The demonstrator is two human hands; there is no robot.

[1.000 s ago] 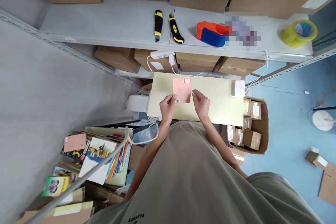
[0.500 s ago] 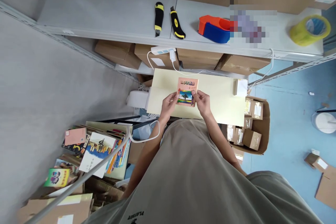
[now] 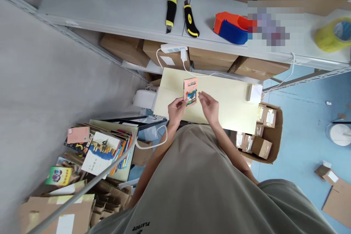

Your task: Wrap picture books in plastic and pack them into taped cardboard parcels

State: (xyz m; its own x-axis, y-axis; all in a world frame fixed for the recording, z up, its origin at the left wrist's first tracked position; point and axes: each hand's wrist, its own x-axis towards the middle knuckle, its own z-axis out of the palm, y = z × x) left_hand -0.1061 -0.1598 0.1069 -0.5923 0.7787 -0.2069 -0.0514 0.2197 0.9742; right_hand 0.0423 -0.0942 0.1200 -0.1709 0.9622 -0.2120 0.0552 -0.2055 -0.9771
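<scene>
A small pink book (image 3: 190, 90) with a colourful picture on its cover is held upright over a pale yellow table (image 3: 230, 106). My left hand (image 3: 177, 109) grips its lower left edge between thumb and fingers. My right hand (image 3: 208, 104) is just to the right of the book, fingers loosely curled and apart, not touching it. The book is turned partly edge-on toward me.
A grey shelf (image 3: 123, 11) holds two yellow-black utility knives (image 3: 170, 11), a red-blue tape dispenser (image 3: 231, 27) and a yellow tape roll (image 3: 333, 33). Piled books (image 3: 101, 150) lie at left, a carton of small boxes (image 3: 264, 131) at right. A white block (image 3: 255, 93) sits on the table.
The book was flipped from its plain pink back to its picture cover, then turned partly edge-on. My right hand let go of it; the left still holds it.
</scene>
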